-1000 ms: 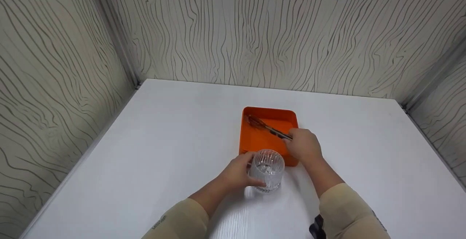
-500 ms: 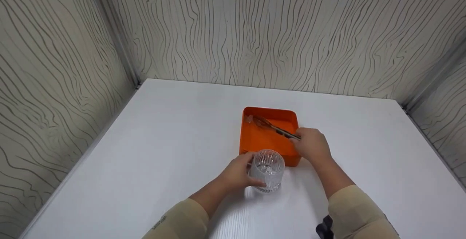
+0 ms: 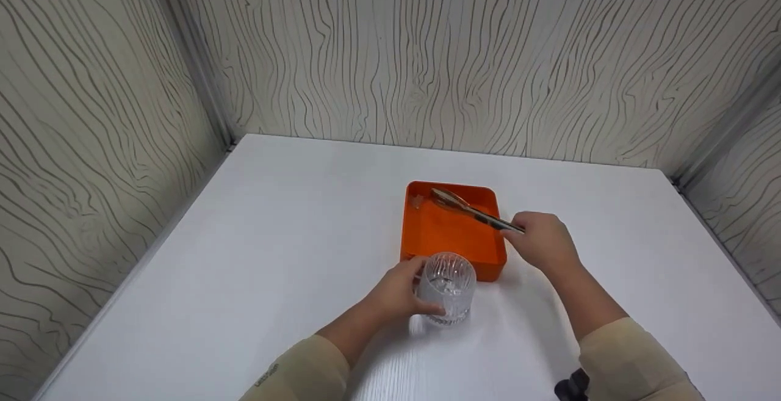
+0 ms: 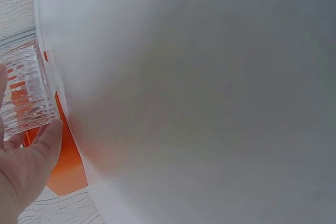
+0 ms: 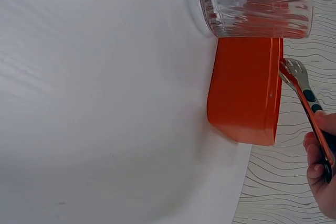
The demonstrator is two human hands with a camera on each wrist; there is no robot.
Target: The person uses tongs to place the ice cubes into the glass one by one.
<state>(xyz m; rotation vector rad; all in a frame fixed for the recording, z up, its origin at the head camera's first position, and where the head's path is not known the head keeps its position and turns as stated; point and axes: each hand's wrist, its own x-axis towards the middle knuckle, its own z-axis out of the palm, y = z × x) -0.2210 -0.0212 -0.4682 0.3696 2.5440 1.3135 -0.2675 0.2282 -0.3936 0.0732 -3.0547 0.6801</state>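
Observation:
My left hand [image 3: 398,291] curls round the left side of a ribbed clear glass [image 3: 448,291], which stands at the near edge of an orange tray [image 3: 451,236]. Something clear lies in the bottom of the glass. With my right hand [image 3: 545,243] I grip the handle end of metal tongs [image 3: 482,216]; their head hangs over the tray's back part. A small clear piece [image 3: 417,201] lies in the tray's back left corner. The right wrist view shows the tongs [image 5: 310,100] at the tray's rim, their tips slightly apart.
The white table [image 3: 274,236] stretches around the tray. A patterned wall [image 3: 390,53] rises behind it, with further panels at left and right. A black object [image 3: 572,386] shows beside my right sleeve.
The tongs in my right hand have moved right, off the tray's back left corner, where the small clear piece now shows uncovered. My left hand and the glass have stayed in place.

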